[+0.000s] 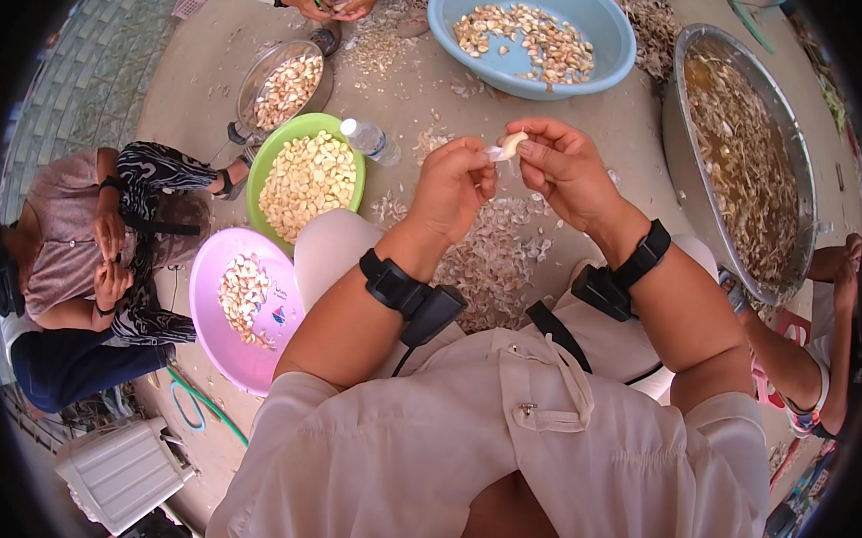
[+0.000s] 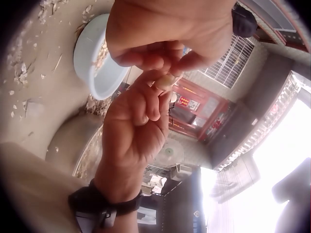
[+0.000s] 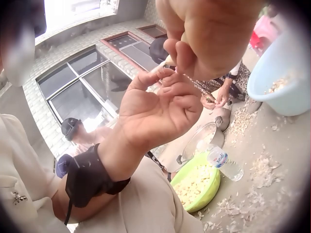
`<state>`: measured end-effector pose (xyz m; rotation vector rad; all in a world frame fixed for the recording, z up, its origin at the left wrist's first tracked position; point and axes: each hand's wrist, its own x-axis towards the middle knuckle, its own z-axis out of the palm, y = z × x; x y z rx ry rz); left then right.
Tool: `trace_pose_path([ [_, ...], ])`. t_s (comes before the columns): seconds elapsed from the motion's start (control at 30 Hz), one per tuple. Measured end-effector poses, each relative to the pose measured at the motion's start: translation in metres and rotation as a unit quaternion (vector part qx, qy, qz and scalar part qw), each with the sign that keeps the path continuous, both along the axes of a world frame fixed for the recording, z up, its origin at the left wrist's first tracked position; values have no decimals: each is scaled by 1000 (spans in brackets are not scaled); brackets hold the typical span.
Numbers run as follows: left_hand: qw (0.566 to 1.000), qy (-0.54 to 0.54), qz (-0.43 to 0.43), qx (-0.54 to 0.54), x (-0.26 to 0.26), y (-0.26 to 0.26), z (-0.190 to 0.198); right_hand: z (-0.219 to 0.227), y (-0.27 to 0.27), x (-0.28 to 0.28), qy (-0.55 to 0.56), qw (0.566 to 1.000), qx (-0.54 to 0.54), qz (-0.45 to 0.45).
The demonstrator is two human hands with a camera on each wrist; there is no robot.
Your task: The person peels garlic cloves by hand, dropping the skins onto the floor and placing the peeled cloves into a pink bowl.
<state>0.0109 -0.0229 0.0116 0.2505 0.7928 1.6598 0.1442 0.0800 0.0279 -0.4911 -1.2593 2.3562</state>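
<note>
In the head view a pale garlic clove sits between the fingertips of my right hand, held by thumb and forefinger. My left hand, fingers curled, pinches a bit of whitish skin right beside the clove. The two hands almost meet in front of my chest. In the left wrist view the clove shows between both hands' fingertips. Fingers mostly cover it in the right wrist view, where my left hand has its palm side showing.
Peeled cloves fill a green bowl at left, near a bottle. A pink basin, a blue basin, a steel bowl and a large metal tub stand around. Loose skins litter the floor. Several people sit nearby.
</note>
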Motion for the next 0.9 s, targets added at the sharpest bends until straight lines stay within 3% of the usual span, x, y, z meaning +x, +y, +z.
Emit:
trace_pose_path([
  [0.1, 977, 201, -12, -65, 7, 1, 8, 6, 1, 1, -53, 977, 201, -42],
  [0.23, 974, 225, -5, -28, 10, -1, 1, 10, 1, 4, -55, 893, 443, -59],
  [0.37, 956, 292, 0, -17, 9, -2, -3, 5, 3, 1, 14, 796, 596, -110],
  [0.47, 949, 315, 8, -3, 11, -2, -2, 15, -5, 6, -76, 861, 498, -66],
  [0.57, 950, 311, -6, 6, 10, -3, 3, 19, -4, 11, -148, 925, 347, 40],
  [0.67, 957, 290, -14, 24, 13, -4, 11, 16, -6, 7, -101, 935, 340, 16],
  [0.77, 959, 279, -28, 49, 7, -3, 2, 4, 2, 5, -72, 895, 441, -1],
  [0.83, 965, 253, -37, 64, 7, -2, 1, 9, 1, 6, -73, 962, 260, 41],
  [0.9, 976, 201, -40, 75, 8, -2, 3, 8, 3, 6, -62, 990, 113, 62],
])
